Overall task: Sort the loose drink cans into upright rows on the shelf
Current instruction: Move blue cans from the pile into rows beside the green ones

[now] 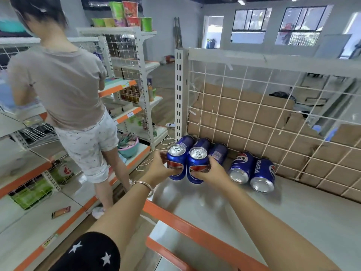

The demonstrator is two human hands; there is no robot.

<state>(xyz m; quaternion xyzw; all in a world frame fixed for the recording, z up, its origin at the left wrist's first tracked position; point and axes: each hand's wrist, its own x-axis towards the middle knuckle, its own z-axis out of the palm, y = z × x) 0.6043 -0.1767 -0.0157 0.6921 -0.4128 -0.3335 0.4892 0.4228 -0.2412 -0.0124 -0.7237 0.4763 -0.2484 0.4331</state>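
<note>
The left hand (159, 169) is wrapped round the left can (176, 163), with the fingers curled on its side. The right hand (214, 172) grips the right can (197, 166) the same way. Both cans stand upright at the centre of the frame, silver tops and pull tabs up, pressed side to side on the grey shelf (254, 216). Each shows part of the red, white and blue Pepsi globe, but the fingers cover any lettering. A thin bracelet (145, 184) circles the left wrist.

Just behind the held pair, three blue cans (203, 143) lie on their sides by the wire grid (254, 106) at the back of the shelf. Right of centre, two more lie side by side, touching, with their silver bases toward me. The nearer lying can (241, 167) carries the characters "可乐". The farther lying can (262, 174) reads "PEPSI" in white down its side.

Brown cardboard (244, 106) stands behind the grid, and an orange strip (195, 227) edges the shelf's front. At the left of the frame another person (64, 85) stands, back turned, at a neighbouring rack. Bright noodle cups (127, 16) are stacked on a rack at the upper left, their print too small to read.
</note>
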